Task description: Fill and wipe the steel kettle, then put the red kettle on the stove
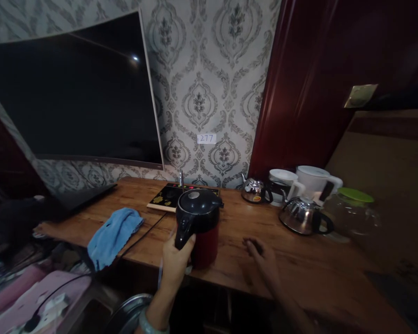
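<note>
Near the front edge of the wooden table stands or hangs a red vacuum jug (206,243) with a black lid and spout; I cannot tell whether its base touches the wood. My left hand (177,253) is wrapped round its black handle. The spout points to the right. To the right of the jug, my right hand (261,255) is over the tabletop, loosely curled, with a gap between thumb and fingers and nothing seen in it. Behind the jug lies a black electric tea stove (165,197) with yellow flower patterns, a small tap and a red light, partly hidden by the lid.
A blue cloth (116,234) and a black cord lie left on the table (237,222). At the right are two steel kettles (254,191) (297,215), white pitchers (310,181) and a glass pot with a green lid (355,195). A metal basin (128,311) is below the front edge.
</note>
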Available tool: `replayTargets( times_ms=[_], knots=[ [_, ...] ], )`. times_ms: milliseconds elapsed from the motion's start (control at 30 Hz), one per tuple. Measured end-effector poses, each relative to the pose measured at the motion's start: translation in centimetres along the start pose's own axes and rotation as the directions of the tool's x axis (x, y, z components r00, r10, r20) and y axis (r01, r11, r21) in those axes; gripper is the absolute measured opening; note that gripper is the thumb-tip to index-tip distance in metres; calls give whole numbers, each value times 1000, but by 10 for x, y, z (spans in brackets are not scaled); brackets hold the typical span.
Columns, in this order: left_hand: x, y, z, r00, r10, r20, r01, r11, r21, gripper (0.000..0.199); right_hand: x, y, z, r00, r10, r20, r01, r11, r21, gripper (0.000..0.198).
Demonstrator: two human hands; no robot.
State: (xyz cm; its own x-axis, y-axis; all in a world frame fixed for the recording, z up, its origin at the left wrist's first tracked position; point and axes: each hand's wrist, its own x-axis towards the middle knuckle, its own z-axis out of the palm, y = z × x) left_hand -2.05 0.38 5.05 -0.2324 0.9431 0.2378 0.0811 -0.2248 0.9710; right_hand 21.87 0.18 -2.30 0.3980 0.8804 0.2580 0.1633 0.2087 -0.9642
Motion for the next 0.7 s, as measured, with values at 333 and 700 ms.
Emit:
replayTargets(
  times_ms=[333, 700],
  knots=[
    [0, -10, 10, 1000, -25, -6, 25, 1000, 16, 40, 66, -105, 46, 953, 5, 302, -96, 954, 286, 64],
    [-1, -2, 11, 998, -55, 28, 56, 998, -31, 38, 81, -139, 73, 943, 112, 313, -238, 885, 400, 33]
  ],
)
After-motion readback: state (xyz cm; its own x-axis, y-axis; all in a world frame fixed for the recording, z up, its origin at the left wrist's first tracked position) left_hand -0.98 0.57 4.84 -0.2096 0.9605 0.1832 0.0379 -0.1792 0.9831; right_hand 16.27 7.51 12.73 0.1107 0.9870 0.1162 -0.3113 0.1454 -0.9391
